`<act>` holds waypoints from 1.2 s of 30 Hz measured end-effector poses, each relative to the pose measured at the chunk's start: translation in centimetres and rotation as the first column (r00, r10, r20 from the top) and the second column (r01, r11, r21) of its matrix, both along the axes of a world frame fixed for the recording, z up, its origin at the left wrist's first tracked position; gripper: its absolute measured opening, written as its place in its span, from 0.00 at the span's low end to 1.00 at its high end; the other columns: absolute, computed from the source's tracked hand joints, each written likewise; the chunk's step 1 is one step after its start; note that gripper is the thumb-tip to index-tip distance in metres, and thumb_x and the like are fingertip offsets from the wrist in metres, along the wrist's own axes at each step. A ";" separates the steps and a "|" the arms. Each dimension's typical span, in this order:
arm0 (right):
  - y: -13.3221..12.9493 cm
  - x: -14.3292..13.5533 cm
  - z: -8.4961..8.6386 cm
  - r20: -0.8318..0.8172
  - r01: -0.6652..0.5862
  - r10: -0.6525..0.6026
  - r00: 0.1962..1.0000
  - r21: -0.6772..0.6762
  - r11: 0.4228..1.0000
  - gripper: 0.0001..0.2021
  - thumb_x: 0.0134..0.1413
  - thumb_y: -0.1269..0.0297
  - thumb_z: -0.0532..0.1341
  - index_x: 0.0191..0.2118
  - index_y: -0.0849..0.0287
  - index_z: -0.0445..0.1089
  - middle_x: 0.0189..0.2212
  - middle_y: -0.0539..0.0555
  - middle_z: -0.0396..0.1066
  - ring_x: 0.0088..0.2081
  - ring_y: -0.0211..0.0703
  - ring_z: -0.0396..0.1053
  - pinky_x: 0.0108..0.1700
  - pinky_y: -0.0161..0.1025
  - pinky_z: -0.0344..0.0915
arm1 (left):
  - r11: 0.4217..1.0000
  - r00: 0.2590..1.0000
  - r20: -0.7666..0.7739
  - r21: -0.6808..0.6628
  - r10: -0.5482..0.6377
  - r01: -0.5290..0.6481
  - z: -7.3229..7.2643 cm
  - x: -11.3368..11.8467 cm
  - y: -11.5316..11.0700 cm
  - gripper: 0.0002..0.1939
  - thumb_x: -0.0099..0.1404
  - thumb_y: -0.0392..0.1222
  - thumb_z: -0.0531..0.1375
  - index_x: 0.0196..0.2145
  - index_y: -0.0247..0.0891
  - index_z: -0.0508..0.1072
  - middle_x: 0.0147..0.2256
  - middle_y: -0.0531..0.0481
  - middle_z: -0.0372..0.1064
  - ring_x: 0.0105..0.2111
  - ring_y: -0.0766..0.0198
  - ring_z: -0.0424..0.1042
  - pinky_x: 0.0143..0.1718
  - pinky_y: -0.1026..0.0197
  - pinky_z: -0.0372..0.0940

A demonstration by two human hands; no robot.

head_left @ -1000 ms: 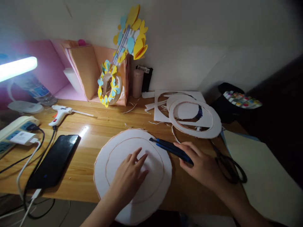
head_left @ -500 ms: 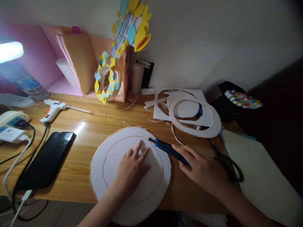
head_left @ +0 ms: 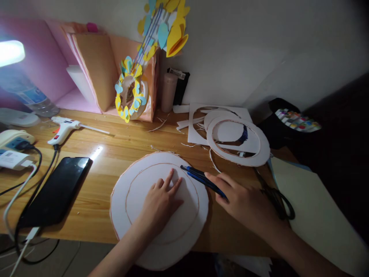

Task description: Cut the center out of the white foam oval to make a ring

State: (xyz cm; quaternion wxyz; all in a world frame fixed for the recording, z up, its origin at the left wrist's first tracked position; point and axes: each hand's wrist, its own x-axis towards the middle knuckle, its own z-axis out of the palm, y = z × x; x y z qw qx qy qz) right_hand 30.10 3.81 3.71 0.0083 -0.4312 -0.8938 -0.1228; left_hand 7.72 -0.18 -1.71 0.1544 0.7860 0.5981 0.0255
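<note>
A round white board lies at the desk's front edge, with an inner circle line running round it. My left hand presses flat on its middle, fingers spread. In my right hand is a blue and black utility knife; the fingers wrap round its handle. The knife's tip is over the upper right of the disc, by the inner circle line. Whether the blade touches the board I cannot tell.
A white ring and cut board pieces lie at the back right, near scissors. To the left are a phone, a hot glue gun and cables. A paper-flower decoration stands behind. Pale sheets lie at right.
The knife and my right hand have shifted slightly left across the disc. My left hand stays in place on the board. The whole view has moved a little.
</note>
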 end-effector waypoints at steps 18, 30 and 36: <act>10.6 -10.0 8.8 0.230 -0.323 0.377 0.897 -0.239 0.916 0.12 0.48 0.77 0.57 0.35 0.55 0.74 0.30 0.51 0.74 0.30 0.40 0.69 0.26 0.37 0.44 | 0.999 1.000 -0.003 0.032 -0.004 0.005 0.0 -0.1 -0.1 0.31 0.65 0.47 0.58 0.63 0.43 0.57 0.66 0.39 0.48 0.50 0.48 0.68 0.47 0.48 0.67; 7.3 -10.0 8.8 0.383 -0.087 0.147 0.912 -0.169 0.982 0.09 0.52 0.76 0.57 0.36 0.60 0.73 0.27 0.56 0.75 0.29 0.45 0.72 0.25 0.36 0.52 | 0.999 1.000 0.004 0.040 0.005 -0.005 -0.1 0.0 -0.3 0.30 0.65 0.46 0.58 0.63 0.43 0.57 0.66 0.38 0.47 0.50 0.48 0.67 0.47 0.47 0.66; 2.8 -5.1 4.1 0.417 0.026 0.038 0.908 -0.147 0.989 0.10 0.59 0.74 0.55 0.44 0.63 0.69 0.29 0.59 0.75 0.25 0.43 0.73 0.24 0.34 0.59 | 0.999 1.000 0.013 0.048 0.008 -0.009 -0.3 0.0 -0.3 0.30 0.65 0.46 0.58 0.63 0.42 0.57 0.66 0.37 0.47 0.50 0.47 0.67 0.48 0.46 0.65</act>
